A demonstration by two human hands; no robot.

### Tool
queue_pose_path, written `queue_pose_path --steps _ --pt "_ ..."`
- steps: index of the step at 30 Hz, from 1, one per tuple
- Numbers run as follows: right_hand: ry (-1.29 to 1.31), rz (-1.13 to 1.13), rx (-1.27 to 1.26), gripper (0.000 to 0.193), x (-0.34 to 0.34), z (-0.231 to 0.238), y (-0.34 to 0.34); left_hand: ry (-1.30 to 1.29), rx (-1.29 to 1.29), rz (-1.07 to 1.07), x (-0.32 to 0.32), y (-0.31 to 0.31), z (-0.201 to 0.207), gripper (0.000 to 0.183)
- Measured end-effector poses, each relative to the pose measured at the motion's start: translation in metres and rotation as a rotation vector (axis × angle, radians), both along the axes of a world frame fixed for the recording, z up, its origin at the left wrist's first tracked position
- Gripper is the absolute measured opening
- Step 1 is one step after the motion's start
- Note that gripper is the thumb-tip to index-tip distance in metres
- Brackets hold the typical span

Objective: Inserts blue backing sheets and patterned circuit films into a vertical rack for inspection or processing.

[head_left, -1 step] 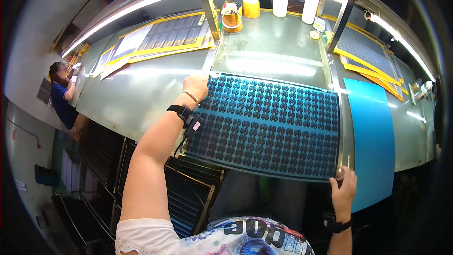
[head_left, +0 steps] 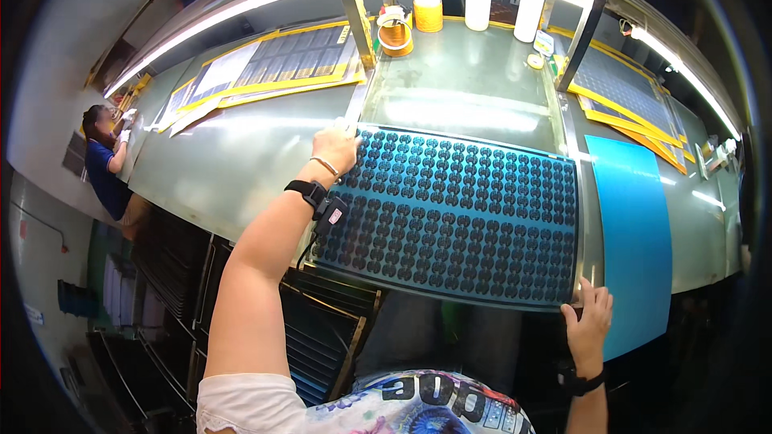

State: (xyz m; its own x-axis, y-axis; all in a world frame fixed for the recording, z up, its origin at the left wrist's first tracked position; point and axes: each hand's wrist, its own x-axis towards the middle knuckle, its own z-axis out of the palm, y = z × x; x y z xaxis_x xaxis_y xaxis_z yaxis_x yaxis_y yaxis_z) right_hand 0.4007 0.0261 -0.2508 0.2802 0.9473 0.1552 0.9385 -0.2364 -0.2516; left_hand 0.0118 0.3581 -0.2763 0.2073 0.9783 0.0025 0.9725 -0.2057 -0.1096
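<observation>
A thin blue panel (head_left: 450, 211) with rows of dark round patterns lies in front of me, its near edge reaching over the table's front edge. My left hand (head_left: 335, 150) grips its far left corner with curled fingers. At the near right corner, my right hand (head_left: 590, 318) holds the edge between thumb and fingers. The fingertips' undersides are hidden. Right of the panel lies a plain blue sheet (head_left: 634, 233), separated from it by a metal strip (head_left: 591, 217).
Yellow-edged patterned sheets lie in a left stack (head_left: 277, 64) and a right stack (head_left: 623, 84). Behind stand white bottles (head_left: 478, 6) and a tape roll (head_left: 395, 35). Metal posts (head_left: 587, 24) rise from the table. Dark racks (head_left: 322, 329) sit below; a gloved person (head_left: 108, 165) works far left.
</observation>
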Motion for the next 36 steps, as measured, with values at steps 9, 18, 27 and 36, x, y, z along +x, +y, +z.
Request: queue_pose_path --steps 9,18,27,36 --pt "-0.248 0.521 -0.282 0.073 0.046 0.005 0.100 -0.104 0.366 -0.379 -0.017 0.000 -0.043 0.040" --pt "-0.299 0.384 -0.329 0.084 0.073 -0.018 0.213 -0.276 0.083 -0.360 -0.017 -0.015 -0.024 0.060" --pt "-0.401 0.399 -0.459 0.095 0.069 -0.002 0.225 -0.251 0.045 -0.342 -0.016 -0.014 -0.026 0.061" --pt "-0.200 0.437 -0.398 0.097 0.080 -0.014 0.221 -0.179 0.069 -0.301 -0.017 -0.019 -0.034 0.072"
